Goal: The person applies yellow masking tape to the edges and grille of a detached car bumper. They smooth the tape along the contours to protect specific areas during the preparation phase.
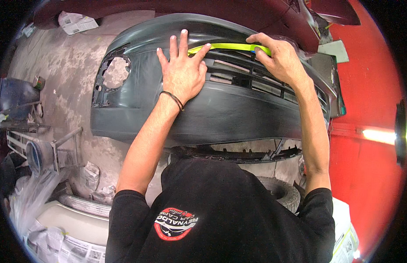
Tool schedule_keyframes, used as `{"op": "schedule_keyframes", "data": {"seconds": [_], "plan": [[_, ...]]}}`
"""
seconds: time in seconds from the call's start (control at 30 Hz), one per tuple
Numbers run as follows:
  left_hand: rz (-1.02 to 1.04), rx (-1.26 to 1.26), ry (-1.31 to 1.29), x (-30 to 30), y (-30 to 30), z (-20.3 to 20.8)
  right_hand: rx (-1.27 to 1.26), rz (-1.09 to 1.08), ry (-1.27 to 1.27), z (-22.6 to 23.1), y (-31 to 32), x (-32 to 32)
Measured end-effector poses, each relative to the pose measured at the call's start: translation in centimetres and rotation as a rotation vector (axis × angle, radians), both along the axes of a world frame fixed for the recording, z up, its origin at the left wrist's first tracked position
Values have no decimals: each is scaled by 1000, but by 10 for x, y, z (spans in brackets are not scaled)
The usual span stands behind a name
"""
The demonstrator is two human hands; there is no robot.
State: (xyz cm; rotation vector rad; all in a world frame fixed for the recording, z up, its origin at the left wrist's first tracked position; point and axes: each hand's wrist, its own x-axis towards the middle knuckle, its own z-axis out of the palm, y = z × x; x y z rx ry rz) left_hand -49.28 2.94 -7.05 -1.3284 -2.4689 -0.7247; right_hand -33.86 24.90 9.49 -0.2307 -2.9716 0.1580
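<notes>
In front of me lies a dark grey car bumper point(137, 116) with a slatted grille opening point(238, 74) and a round hole near its left end. A strip of bright yellow-green masking tape point(232, 45) runs along the upper edge of the grille. My left hand point(184, 72) rests on the bumper with fingers spread, its index finger pressing near the tape's left end. At the tape's right end, my right hand point(275, 57) curls its thumb and fingers around what looks like the tape roll, with a bit of blue at the thumb.
A dark red car body point(251, 19) stands beyond the bumper. To the left are a blue drum point(17, 98) and a metal frame point(67, 142) on the stained concrete floor. A tire point(280, 193) lies near my right side, and a red surface point(365, 87) spans the right.
</notes>
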Motion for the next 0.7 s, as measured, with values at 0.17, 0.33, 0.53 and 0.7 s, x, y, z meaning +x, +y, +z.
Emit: {"op": "schedule_keyframes", "data": {"seconds": [0.17, 0.33, 0.53, 0.7], "plan": [[19, 8, -4, 1, 0, 0, 126, 176, -74, -7, 22, -1], [41, -2, -21, 6, -1, 3, 193, 257, -85, -4, 30, -3], [47, -10, -53, 9, 0, 6, 419, 221, -126, -11, 23, -6], [52, -23, -62, 12, -1, 11, 481, 122, -110, -22, 16, -6]]}}
